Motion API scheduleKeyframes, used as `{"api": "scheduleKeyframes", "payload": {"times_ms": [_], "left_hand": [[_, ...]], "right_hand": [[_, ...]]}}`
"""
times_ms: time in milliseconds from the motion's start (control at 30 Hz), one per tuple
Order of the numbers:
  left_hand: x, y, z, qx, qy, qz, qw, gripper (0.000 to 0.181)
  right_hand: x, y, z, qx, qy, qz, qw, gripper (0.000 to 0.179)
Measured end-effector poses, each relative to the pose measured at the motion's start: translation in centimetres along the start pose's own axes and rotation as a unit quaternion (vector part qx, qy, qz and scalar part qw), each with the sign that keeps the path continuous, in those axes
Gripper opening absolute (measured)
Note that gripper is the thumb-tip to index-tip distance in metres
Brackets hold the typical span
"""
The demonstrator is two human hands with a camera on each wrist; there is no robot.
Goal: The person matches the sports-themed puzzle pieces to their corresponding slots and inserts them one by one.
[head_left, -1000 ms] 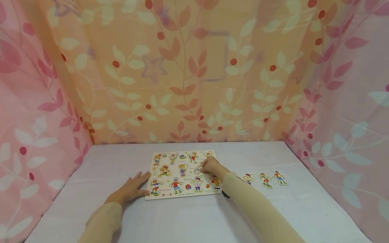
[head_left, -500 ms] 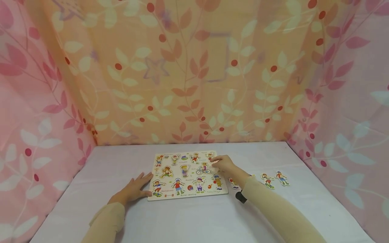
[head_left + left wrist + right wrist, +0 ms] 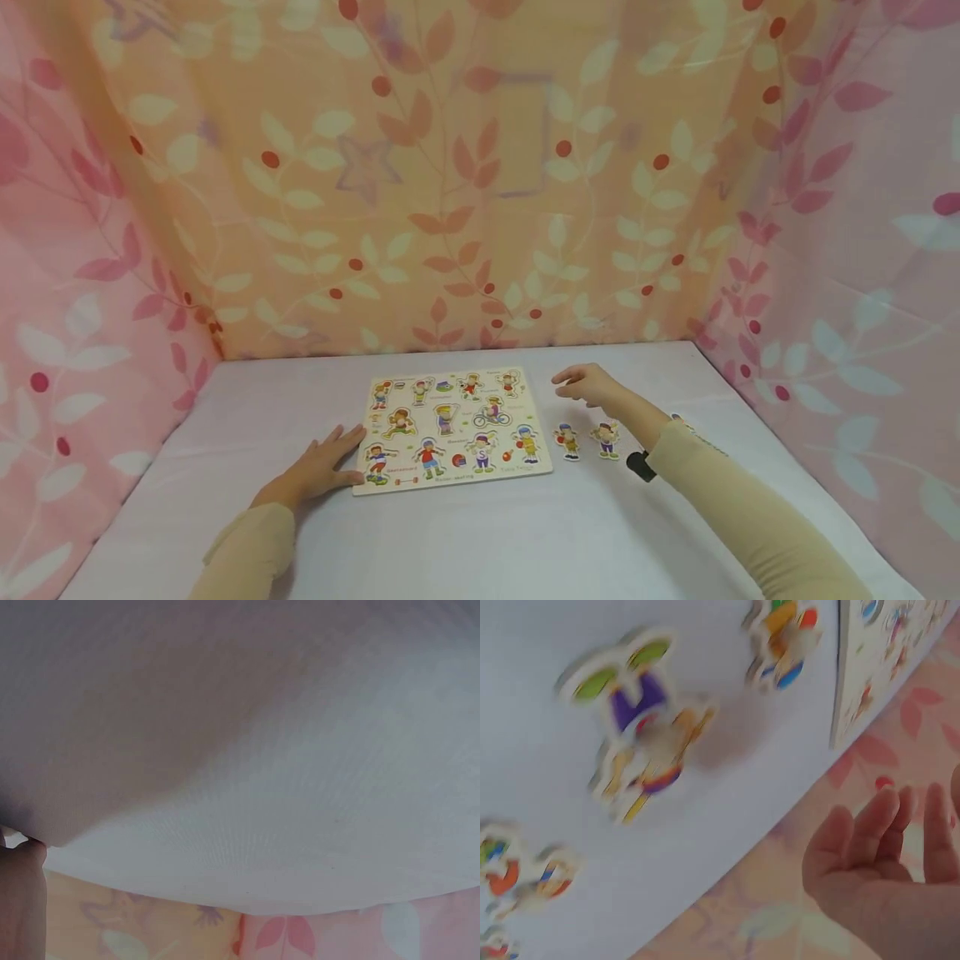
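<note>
My left hand (image 3: 321,468) rests on the table with fingers spread, its fingertips and thumb touching the left edge of a flat puzzle board (image 3: 425,417). Figures of children at sports sit across the board, among them a cyclist (image 3: 492,412). Off the board's right side my right hand (image 3: 592,387) hovers over the table, fingers loosely bent and holding nothing. Below it lie two loose puzzle pieces: a figure in a blue cap (image 3: 567,442) and a figure in purple trousers (image 3: 605,441), seen larger as the purple-trousered figure (image 3: 645,701) in the right wrist view.
Another loose piece (image 3: 677,418) is mostly hidden behind the right sleeve (image 3: 720,475). More loose pieces (image 3: 529,877) show in the right wrist view. A white cloth covers the table (image 3: 450,542), and patterned curtains (image 3: 450,167) stand at its back and sides.
My right hand has let go of the cyclist piece in the board and moved right, over the table. The left hand stays at the board's left edge. The head view has shifted slightly.
</note>
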State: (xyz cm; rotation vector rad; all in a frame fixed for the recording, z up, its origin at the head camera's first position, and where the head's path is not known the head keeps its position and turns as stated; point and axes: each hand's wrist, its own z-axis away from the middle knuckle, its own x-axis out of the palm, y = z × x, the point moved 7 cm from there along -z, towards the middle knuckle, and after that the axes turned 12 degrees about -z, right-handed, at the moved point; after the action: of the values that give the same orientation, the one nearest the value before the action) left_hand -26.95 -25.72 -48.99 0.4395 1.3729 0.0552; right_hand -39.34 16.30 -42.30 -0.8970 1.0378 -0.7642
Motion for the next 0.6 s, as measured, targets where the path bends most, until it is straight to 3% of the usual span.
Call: {"api": "scheduleKeyframes", "payload": {"times_ms": [267, 600], "left_hand": [[0.1, -0.1, -0.1, -0.005, -0.010, 0.000, 0.9999, 0.094], [0.2, -0.2, -0.2, -0.014, -0.010, -0.003, 0.9998, 0.096]], "right_hand": [[-4.5, 1.1, 0.9, -0.003, -0.078, 0.002, 0.9969, 0.040], [-8.4, 3.4, 2.2, 0.006, -0.119, 0.018, 0.9928, 0.051]]}}
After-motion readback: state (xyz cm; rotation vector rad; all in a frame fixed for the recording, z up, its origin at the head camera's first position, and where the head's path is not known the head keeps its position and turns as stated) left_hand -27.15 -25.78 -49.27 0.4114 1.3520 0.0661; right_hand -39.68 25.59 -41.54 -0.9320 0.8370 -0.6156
